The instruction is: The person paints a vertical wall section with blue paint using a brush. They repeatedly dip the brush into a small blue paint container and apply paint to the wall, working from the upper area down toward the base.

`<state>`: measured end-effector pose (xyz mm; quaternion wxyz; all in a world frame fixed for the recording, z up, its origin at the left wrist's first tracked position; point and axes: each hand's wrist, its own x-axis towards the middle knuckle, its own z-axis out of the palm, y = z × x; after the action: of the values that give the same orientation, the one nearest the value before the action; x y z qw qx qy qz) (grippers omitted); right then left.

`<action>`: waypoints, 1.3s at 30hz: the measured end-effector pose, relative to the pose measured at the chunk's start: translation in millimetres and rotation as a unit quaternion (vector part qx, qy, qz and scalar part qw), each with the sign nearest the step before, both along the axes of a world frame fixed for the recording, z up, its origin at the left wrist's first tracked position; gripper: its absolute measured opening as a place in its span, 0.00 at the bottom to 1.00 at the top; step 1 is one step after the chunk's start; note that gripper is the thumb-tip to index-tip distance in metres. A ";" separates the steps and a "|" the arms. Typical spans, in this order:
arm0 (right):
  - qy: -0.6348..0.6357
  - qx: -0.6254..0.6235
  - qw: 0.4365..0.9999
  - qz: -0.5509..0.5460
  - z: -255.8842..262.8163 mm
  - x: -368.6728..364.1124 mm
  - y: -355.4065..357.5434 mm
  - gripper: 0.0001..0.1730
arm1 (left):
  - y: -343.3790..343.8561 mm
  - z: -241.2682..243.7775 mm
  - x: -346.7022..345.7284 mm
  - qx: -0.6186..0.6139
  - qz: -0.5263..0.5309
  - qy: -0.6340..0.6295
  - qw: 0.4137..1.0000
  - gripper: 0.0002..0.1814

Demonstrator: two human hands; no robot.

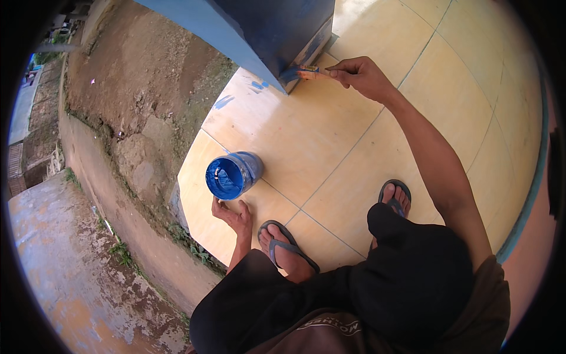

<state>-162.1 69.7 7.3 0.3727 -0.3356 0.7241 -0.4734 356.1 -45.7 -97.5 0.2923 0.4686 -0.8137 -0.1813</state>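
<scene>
My right hand point(361, 79) pinches the handle of a flat paintbrush point(309, 72). Its blue-stained bristles press against the bottom of a dark blue pillar face point(283, 31), close to the corner. The adjoining face point(212, 22) is lighter blue. My left hand point(234, 217) is at the near side of a blue paint can point(253, 166), thumb apart from the fingers. The can's rim hides the fingertips, so a grip on it cannot be confirmed. The can leans slightly towards that hand, and blue paint coats its inside.
Yellowish floor tiles point(336, 177) bear blue paint smears point(224, 101) near the pillar. My sandalled left foot point(285, 248) and right foot point(395, 197) stand on them. Left of the tile edge lie bare soil point(141, 84) and a low concrete wall point(101, 172).
</scene>
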 end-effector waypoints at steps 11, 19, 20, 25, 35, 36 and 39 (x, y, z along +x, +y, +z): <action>0.028 -0.015 0.994 -0.106 0.5 5.2 4.2 0.17 | -1.1 -4.2 6.6 0.000 -0.004 -0.014 1.000 0.43; 0.059 -0.036 0.983 -0.168 -6.8 -8.3 7.1 0.19 | -2.5 -8.1 8.7 -0.007 -0.008 -0.019 1.000 0.43; 0.063 -0.040 0.982 -0.176 -7.3 -10.8 7.0 0.19 | -2.7 -7.7 8.9 -0.010 -0.009 -0.023 1.000 0.43; 0.070 -0.017 0.970 -0.230 -12.2 -27.9 7.7 0.20 | -2.4 -8.0 8.7 -0.009 -0.008 -0.018 1.000 0.43; 0.045 -0.016 0.948 -0.315 -15.0 -19.3 22.2 0.21 | -2.5 -6.0 8.5 -0.009 -0.005 -0.011 1.000 0.43; 0.047 -0.032 0.940 -0.336 -17.0 -14.4 23.3 0.21 | -2.7 -5.2 7.2 -0.010 -0.008 -0.015 1.000 0.43; 0.045 -0.070 0.922 -0.379 -18.6 -4.1 17.2 0.20 | -1.9 -3.9 5.6 -0.004 -0.010 -0.017 1.000 0.43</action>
<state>-166.2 86.9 -11.3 0.1079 -0.0822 0.7779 -0.6136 361.7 -47.6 -101.4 0.2782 0.4623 -0.8240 -0.1728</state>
